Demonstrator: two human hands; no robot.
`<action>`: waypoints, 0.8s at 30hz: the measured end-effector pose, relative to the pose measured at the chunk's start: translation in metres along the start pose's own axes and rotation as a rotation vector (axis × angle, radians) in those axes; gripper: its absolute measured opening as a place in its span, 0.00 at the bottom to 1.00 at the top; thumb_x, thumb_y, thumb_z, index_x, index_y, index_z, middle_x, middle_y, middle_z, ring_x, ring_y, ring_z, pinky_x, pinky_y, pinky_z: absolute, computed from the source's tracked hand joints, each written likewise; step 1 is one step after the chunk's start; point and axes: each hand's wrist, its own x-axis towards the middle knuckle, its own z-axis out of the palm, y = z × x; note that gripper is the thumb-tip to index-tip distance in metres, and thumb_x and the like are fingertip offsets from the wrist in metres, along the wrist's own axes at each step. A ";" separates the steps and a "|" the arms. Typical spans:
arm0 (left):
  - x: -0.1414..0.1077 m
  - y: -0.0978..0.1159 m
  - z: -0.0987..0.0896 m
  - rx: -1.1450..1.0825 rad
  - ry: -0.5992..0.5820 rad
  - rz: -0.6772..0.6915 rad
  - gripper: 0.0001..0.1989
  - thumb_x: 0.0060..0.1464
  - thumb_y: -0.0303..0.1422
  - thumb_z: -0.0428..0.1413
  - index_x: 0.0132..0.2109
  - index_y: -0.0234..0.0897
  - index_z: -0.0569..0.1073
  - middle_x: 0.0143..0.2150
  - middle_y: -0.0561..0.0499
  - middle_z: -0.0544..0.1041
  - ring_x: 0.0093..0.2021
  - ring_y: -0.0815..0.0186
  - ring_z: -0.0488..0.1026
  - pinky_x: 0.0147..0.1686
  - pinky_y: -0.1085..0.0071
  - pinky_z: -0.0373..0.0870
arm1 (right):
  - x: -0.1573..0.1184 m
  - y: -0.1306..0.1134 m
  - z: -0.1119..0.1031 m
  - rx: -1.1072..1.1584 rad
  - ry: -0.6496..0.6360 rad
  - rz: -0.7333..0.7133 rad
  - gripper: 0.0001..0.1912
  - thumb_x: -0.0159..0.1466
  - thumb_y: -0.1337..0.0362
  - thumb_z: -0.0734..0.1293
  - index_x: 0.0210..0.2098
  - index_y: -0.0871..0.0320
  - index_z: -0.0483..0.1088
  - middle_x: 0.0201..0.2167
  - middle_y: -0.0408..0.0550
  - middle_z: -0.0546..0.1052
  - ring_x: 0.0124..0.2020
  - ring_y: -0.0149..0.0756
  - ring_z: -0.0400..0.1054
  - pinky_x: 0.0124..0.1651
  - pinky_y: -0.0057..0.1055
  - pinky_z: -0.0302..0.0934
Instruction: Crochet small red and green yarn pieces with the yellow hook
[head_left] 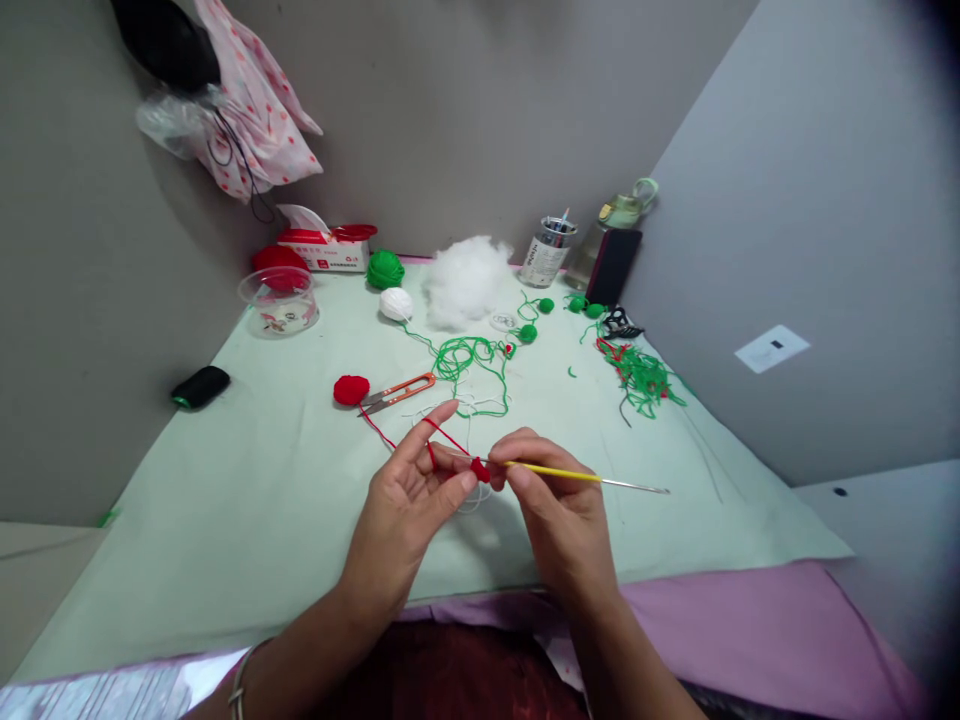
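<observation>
Between thumb and fingers, my left hand (409, 490) pinches a small red crochet piece (481, 469). Red yarn (448, 436) runs over its raised index finger and leads back to a red yarn ball (351, 390) on the table. My right hand (559, 500) is closed around a yellow-handled crochet hook (555, 471). One metal end of the hook meets the red piece; the other sticks out to the right. A thin pale thread hangs below the piece. Thread snips (397, 393) with an orange frame lie just beyond my left hand.
Behind the hands lie tangled green yarn (465, 357), white stuffing (469, 282), a white yarn ball (396, 304) and a green yarn ball (385, 269). A clear tub (281, 312) stands back left. At right are yarn scraps (643, 380), a pen jar (546, 258), a phone (613, 266) and a bottle (586, 255).
</observation>
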 end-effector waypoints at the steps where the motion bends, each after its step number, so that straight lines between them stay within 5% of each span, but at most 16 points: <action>1: 0.000 -0.001 0.000 0.016 0.000 0.012 0.32 0.56 0.32 0.70 0.67 0.46 0.74 0.36 0.56 0.78 0.40 0.68 0.75 0.50 0.70 0.71 | -0.001 -0.002 -0.001 -0.087 -0.014 -0.049 0.06 0.71 0.62 0.71 0.43 0.49 0.83 0.36 0.46 0.81 0.36 0.36 0.73 0.39 0.33 0.68; 5: 0.000 -0.003 0.002 0.007 -0.009 0.006 0.30 0.57 0.32 0.70 0.66 0.43 0.75 0.36 0.56 0.78 0.42 0.67 0.75 0.50 0.70 0.70 | -0.008 -0.002 0.002 -0.571 0.058 -0.426 0.17 0.68 0.72 0.71 0.51 0.45 0.83 0.43 0.51 0.84 0.43 0.42 0.77 0.44 0.38 0.72; 7: 0.000 -0.002 0.004 -0.050 -0.039 -0.064 0.29 0.57 0.33 0.70 0.64 0.42 0.76 0.37 0.54 0.79 0.43 0.67 0.74 0.51 0.70 0.69 | -0.011 0.001 0.005 -0.587 0.082 -0.517 0.21 0.68 0.74 0.71 0.55 0.43 0.81 0.48 0.51 0.85 0.47 0.43 0.79 0.47 0.40 0.73; 14: 0.002 0.015 0.001 -0.073 -0.118 -0.144 0.23 0.55 0.33 0.69 0.58 0.41 0.83 0.37 0.51 0.78 0.41 0.64 0.72 0.51 0.67 0.65 | -0.003 0.003 -0.001 0.071 0.060 0.001 0.10 0.74 0.58 0.68 0.42 0.52 0.82 0.39 0.48 0.86 0.34 0.36 0.78 0.41 0.36 0.74; 17: 0.003 0.019 -0.003 -0.020 -0.113 -0.101 0.19 0.55 0.34 0.69 0.55 0.43 0.85 0.36 0.52 0.77 0.41 0.64 0.70 0.50 0.66 0.65 | -0.001 -0.003 -0.004 0.113 0.020 0.044 0.13 0.75 0.56 0.65 0.42 0.54 0.80 0.39 0.49 0.85 0.32 0.35 0.78 0.39 0.35 0.75; 20: 0.004 0.018 -0.005 0.028 -0.089 -0.053 0.20 0.55 0.35 0.70 0.56 0.45 0.85 0.34 0.53 0.75 0.39 0.64 0.70 0.48 0.67 0.66 | -0.005 -0.009 -0.006 -0.101 -0.013 -0.115 0.12 0.77 0.62 0.63 0.46 0.51 0.79 0.39 0.47 0.85 0.34 0.35 0.79 0.41 0.35 0.76; 24: 0.002 0.013 -0.005 0.030 -0.045 0.003 0.24 0.55 0.34 0.71 0.59 0.45 0.82 0.34 0.54 0.78 0.38 0.65 0.71 0.45 0.69 0.68 | -0.012 -0.009 -0.008 -0.571 -0.148 -0.498 0.18 0.73 0.69 0.66 0.58 0.47 0.77 0.46 0.50 0.86 0.45 0.42 0.82 0.46 0.38 0.78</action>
